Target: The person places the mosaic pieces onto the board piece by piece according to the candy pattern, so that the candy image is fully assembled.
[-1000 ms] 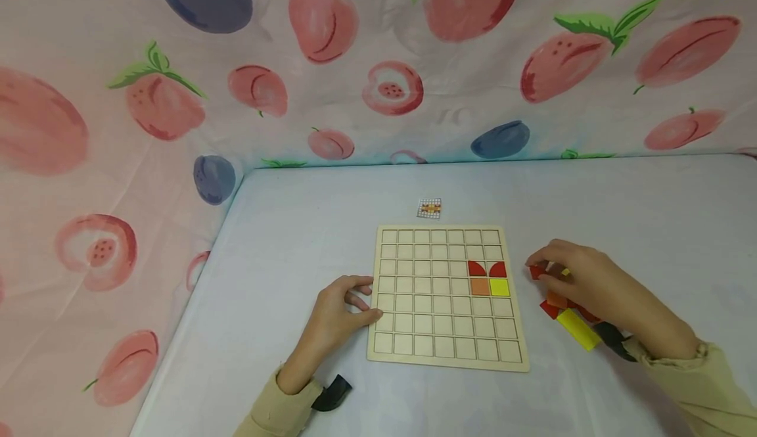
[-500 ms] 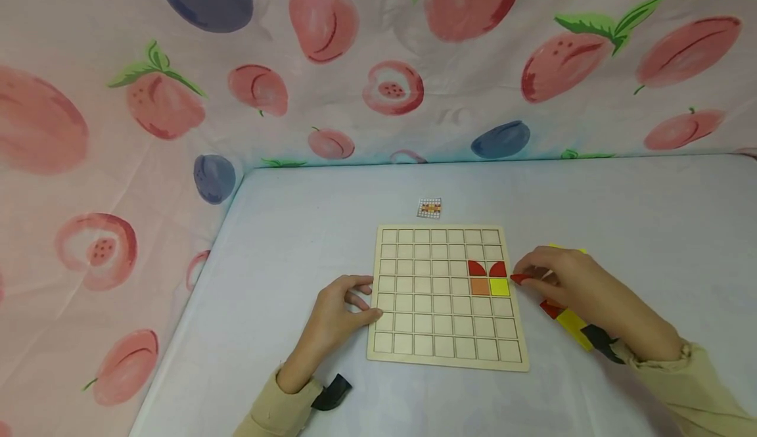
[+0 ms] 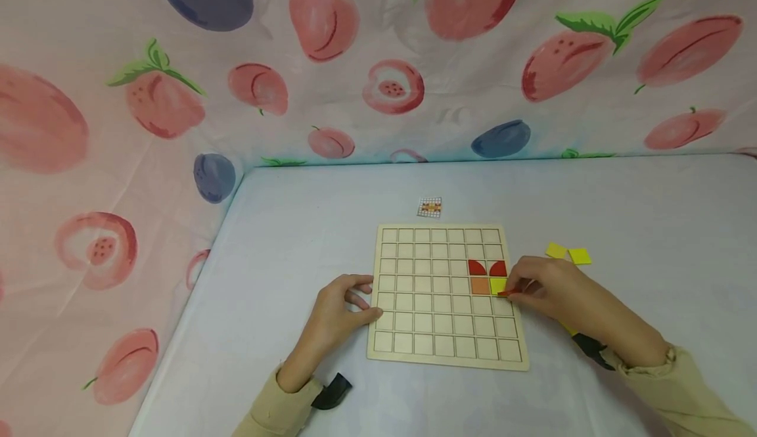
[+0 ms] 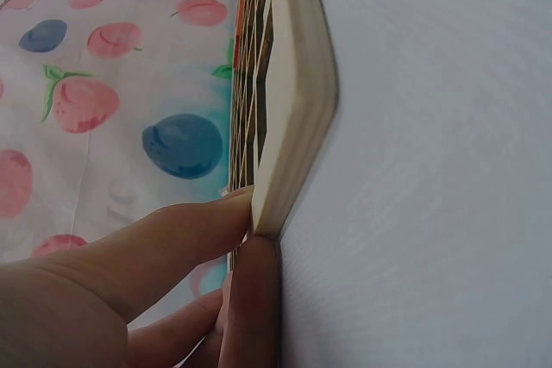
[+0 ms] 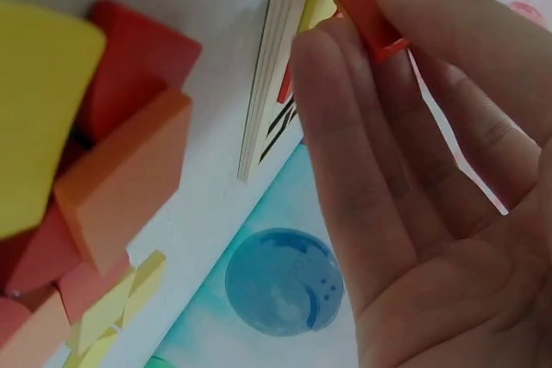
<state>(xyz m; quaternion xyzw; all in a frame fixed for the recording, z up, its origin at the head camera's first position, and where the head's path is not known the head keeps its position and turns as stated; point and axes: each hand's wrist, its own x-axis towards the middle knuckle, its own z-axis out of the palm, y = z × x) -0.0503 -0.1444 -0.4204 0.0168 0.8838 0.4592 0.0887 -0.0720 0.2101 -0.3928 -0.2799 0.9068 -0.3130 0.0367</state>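
A square wooden grid board [image 3: 426, 325] lies on the white cloth. My left hand [image 3: 337, 309] holds its left edge, thumb over the rim and fingers against the side. Between thumb and fingers my right hand [image 3: 552, 289] pinches a red tile [image 5: 366, 10], tilted over the board's right edge beside a yellow square tile [image 3: 495, 283]. An orange square tile [image 3: 480, 286] sits left of the yellow one. Above them, two red quarter-round tiles [image 3: 476, 268] fill neighbouring cells. In the head view the right hand hides most of the loose tiles; several red and orange tiles [image 5: 129, 178] show in the right wrist view.
Two loose yellow tiles [image 3: 579, 256] lie beyond the right hand. Past the board's far edge is a small card [image 3: 430, 207] printed with a coloured grid pattern. A fruit-print cloth [image 3: 331, 108] hangs behind and along the left side of the table.
The right hand has carried the red tile leftward from the loose tiles to the board's right edge, uncovering two yellow tiles behind it. The left hand and the board stay in place.
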